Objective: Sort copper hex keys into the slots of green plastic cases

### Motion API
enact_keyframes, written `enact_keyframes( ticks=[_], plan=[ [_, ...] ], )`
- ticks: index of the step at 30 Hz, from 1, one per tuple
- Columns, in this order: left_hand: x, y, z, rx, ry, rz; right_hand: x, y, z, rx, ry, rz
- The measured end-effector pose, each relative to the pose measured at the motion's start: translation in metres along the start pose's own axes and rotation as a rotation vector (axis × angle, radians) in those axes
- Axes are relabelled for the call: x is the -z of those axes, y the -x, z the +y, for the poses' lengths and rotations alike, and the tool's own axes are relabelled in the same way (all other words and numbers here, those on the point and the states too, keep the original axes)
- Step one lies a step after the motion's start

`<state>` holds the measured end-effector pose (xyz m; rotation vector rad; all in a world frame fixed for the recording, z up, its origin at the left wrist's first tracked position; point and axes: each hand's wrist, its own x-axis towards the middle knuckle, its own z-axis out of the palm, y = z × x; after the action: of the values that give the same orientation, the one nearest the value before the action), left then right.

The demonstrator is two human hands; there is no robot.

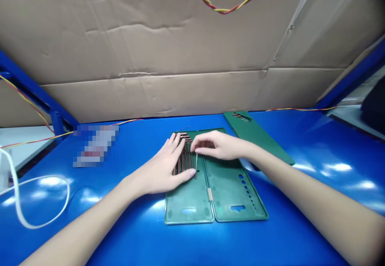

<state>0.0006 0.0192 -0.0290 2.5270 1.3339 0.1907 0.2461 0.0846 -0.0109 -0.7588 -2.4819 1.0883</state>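
The left hand [168, 166] lies flat, its grip open, on copper strips [185, 158] in the left half of an opened green hinged tray [234, 202] on the blue desk [120, 218]. The right hand [216, 146] pinches a thin metal pin [196, 165] upright just beside the strips, near the tray's hinge line.

— What shows of the person?
— 2 hands and 2 forearms, seen from above. The left hand [167, 166] and the right hand [218, 145] are both bare, with slim, long fingers.
— And further up the arms?
— The left forearm [90, 222] and the right forearm [315, 202] are bare too, smooth and slender, uncovered from wrist to the lower corners of the view.
— The nails?
— They look short and plain; they are too small to tell more.
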Motion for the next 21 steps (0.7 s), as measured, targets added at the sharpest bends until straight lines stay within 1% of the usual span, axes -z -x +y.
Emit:
enact_keyframes(
  ticks=[5,9,13,16,21],
  plan=[
    [-0.008,-0.004,0.007,0.033,-0.024,0.08,-0.009,-0.004,0.003,-0.06,-0.026,0.127],
    [-0.008,-0.006,0.012,0.059,-0.026,0.089,-0.013,-0.007,0.002,-0.072,-0.02,0.22],
    [-0.006,-0.008,0.017,0.11,-0.031,0.059,-0.012,-0.008,0.003,-0.07,0.015,0.24],
    [-0.006,-0.008,0.017,0.11,-0.025,0.057,-0.012,-0.008,0.002,-0.059,0.037,0.265],
    [-0.007,-0.008,0.016,0.098,-0.013,0.071,-0.016,-0.009,0.0,0.023,0.095,0.287]
  ],
)
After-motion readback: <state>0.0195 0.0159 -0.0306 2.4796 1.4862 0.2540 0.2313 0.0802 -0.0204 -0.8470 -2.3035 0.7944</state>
